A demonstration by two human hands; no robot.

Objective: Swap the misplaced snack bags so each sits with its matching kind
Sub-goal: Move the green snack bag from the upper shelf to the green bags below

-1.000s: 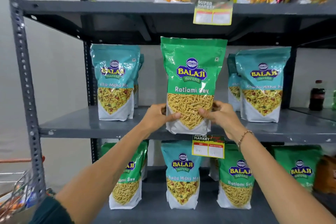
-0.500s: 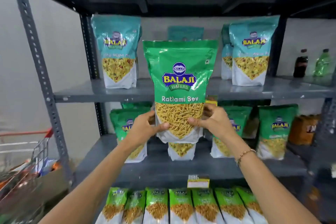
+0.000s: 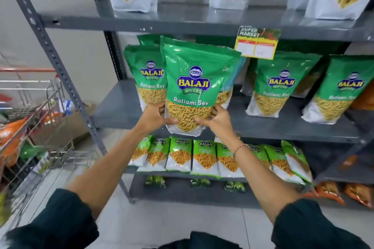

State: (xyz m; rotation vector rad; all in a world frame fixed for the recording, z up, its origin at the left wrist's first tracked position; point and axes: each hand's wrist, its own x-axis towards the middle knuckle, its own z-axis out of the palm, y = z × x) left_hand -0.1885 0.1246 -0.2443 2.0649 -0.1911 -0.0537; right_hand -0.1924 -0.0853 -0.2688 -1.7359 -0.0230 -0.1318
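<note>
Both your hands grip the green Ratlami Sev bag (image 3: pixel 192 87) at its bottom corners, left hand (image 3: pixel 154 117) and right hand (image 3: pixel 217 120) closed around it, upright before the middle shelf's (image 3: pixel 283 127) front edge, left of centre.

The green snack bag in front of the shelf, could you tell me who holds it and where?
Both hands: left hand and right hand grip the snack bag by its lower corners.

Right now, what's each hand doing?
Left hand: closed on the Ratlami Sev bag, lower left.
Right hand: closed on the same bag, lower right.
</note>
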